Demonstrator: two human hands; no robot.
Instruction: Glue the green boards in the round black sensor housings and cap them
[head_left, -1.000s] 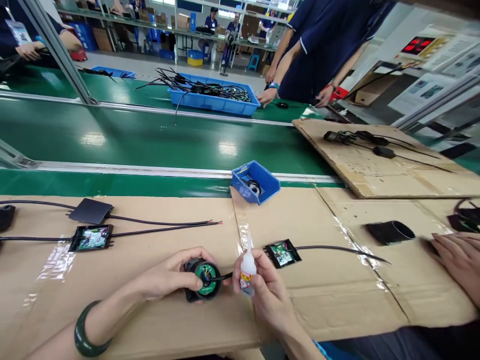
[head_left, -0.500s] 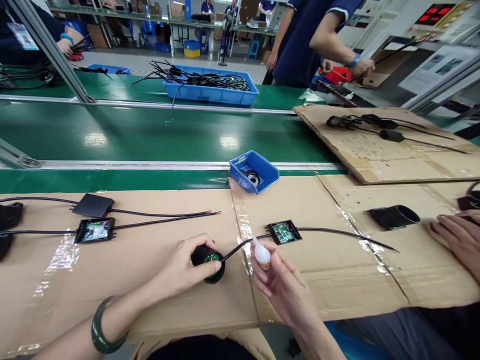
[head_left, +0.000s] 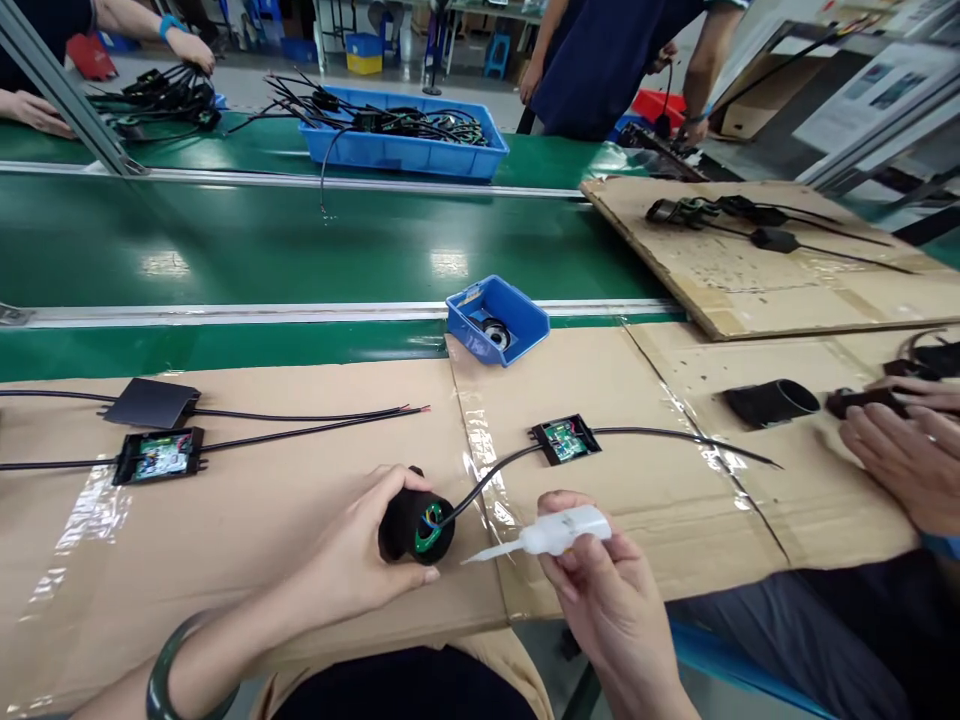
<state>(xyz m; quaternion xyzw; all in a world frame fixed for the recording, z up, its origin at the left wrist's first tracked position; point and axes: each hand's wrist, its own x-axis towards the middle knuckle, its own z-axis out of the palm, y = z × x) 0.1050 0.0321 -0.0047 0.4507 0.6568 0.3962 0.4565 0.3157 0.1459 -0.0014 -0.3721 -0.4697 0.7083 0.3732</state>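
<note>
My left hand [head_left: 367, 545] is wrapped round a black round housing [head_left: 399, 522] that lies on the cardboard. Its open end, with a green circuit board [head_left: 429, 538] and coloured wires inside, faces right. A black cable [head_left: 487, 478] runs from it to a small open black case [head_left: 567, 440] holding a green board. Between the thumb and fingers of my right hand [head_left: 600, 590] is a white squeeze bottle [head_left: 566, 530]. The bottle lies nearly level, its thin nozzle pointing left, a little short of the housing and apart from it.
An open black case [head_left: 159, 455] and a closed one [head_left: 152, 402] lie left. A blue bin [head_left: 517, 335] with rings stands ahead. At right are a black tube [head_left: 772, 402] and another person's hands [head_left: 892, 455]. Beyond the green belt sits a cable-filled blue crate [head_left: 405, 165].
My right hand has tipped the squeeze bottle from upright to nearly level, nozzle now leftward at the housing. My left thumb has moved off the circuit board to the housing's lower side.
</note>
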